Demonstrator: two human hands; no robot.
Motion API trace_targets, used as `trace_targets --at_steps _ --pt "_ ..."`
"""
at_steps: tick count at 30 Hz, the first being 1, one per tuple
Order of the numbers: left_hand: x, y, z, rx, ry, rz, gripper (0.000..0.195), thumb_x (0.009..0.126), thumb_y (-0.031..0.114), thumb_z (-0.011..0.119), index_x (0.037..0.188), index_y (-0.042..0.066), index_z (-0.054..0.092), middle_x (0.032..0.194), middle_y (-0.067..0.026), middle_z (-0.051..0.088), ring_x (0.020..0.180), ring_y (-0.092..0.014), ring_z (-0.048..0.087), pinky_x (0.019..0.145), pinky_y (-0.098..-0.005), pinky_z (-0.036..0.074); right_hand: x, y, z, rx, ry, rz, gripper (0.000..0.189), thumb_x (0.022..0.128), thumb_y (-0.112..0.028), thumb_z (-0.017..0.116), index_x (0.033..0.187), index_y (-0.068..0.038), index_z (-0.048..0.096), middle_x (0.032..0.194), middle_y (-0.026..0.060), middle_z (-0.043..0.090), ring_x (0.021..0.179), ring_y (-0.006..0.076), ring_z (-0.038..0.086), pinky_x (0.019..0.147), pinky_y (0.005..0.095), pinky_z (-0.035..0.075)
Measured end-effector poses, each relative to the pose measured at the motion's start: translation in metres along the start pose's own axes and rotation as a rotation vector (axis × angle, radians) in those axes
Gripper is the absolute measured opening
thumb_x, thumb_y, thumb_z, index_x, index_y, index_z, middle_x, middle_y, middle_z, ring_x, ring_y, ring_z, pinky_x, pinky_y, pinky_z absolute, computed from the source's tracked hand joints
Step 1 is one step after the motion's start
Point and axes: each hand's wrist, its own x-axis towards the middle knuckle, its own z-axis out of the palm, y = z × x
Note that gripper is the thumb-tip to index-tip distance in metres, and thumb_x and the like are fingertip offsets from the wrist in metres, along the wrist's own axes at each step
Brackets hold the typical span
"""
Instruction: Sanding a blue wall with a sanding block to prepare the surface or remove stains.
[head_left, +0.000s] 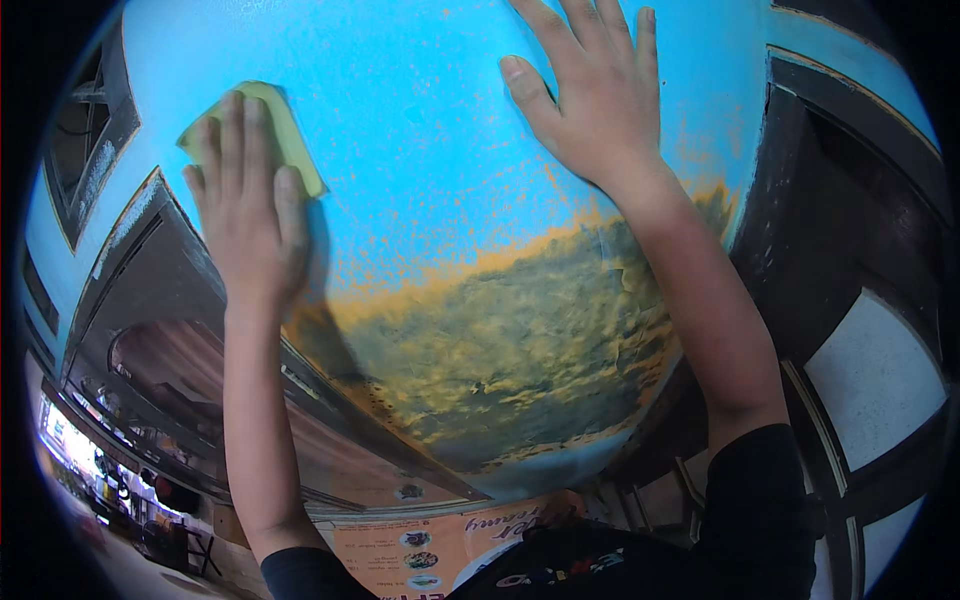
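A yellow-green sheet (289, 139), perhaps sandpaper or a cloth, lies flat against a bright blue painted wall (405, 112). My left hand (251, 217) presses it there with the fingers laid over it, and the fingertips look slightly blurred. To the right, my right hand (604, 112) rests on the same wall, fingers apart and holding nothing; some fingertips run past the top of the view. Small orange specks dot the blue paint. Lower down, the paint gives way through an orange border to a mottled grey-green and yellow patch (510, 322) with a rough surface.
Dark framing (780, 150) borders the wall on the right, with pale panels (874, 382) beyond. A dark-framed opening (142, 247) is on the left. An orange banner (375, 551) with food pictures and writing shows below. Cluttered furniture (161, 536) sits at lower left.
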Motion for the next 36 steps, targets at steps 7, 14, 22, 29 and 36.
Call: trace_targets --at_steps 7,14,22,29,36 --pt "-0.027 0.053 0.003 -0.065 -0.250 0.175 0.055 0.097 0.035 0.036 0.147 0.012 0.036 0.156 -0.0089 0.026 0.146 -0.033 0.018 0.115 -0.0554 0.011 0.000 -0.002 -0.003 0.005 -0.017 0.016 0.059 0.092 -0.036 0.051 0.147 -0.019 0.035 0.155 0.0139 0.024 0.142 0.0390 0.021 0.112 0.0618 0.015" --pt "0.009 0.042 0.011 -0.054 0.007 -0.130 0.059 0.094 0.035 0.041 0.149 0.014 0.033 0.158 -0.0065 0.023 0.146 -0.033 0.015 0.116 -0.0553 0.006 -0.004 -0.009 0.005 0.046 0.072 -0.019 0.052 0.095 -0.035 0.047 0.144 -0.018 0.040 0.155 0.0107 0.027 0.143 0.0350 0.022 0.114 0.0584 0.011" --pt "0.029 0.116 0.015 -0.309 0.053 -0.028 0.056 0.086 0.028 0.054 0.138 0.009 0.047 0.148 -0.0081 0.040 0.140 -0.032 0.032 0.112 -0.0576 0.020 -0.016 -0.070 0.014 0.866 0.271 -0.300 0.053 0.101 -0.037 0.039 0.143 -0.004 0.039 0.151 0.0223 0.029 0.139 0.0411 0.030 0.112 0.0502 0.026" --pt "-0.065 0.047 -0.011 -0.154 -0.135 -0.079 0.054 0.092 0.035 0.047 0.140 0.010 0.047 0.150 -0.0094 0.039 0.142 -0.032 0.027 0.115 -0.0552 0.013 -0.008 -0.055 0.017 0.065 -0.112 -0.313 0.061 0.096 -0.041 0.044 0.149 -0.015 0.030 0.155 0.0145 0.025 0.143 0.0349 0.023 0.116 0.0512 0.018" --pt "-0.197 0.059 0.008 -0.108 -0.079 -0.168 0.059 0.094 0.037 0.045 0.141 0.002 0.043 0.154 -0.0162 0.030 0.145 -0.038 0.017 0.116 -0.0525 0.004 0.019 -0.051 0.024 0.024 0.133 0.037 0.061 0.095 -0.034 0.045 0.149 -0.011 0.029 0.156 0.0115 0.025 0.144 0.0326 0.021 0.116 0.0529 0.015"
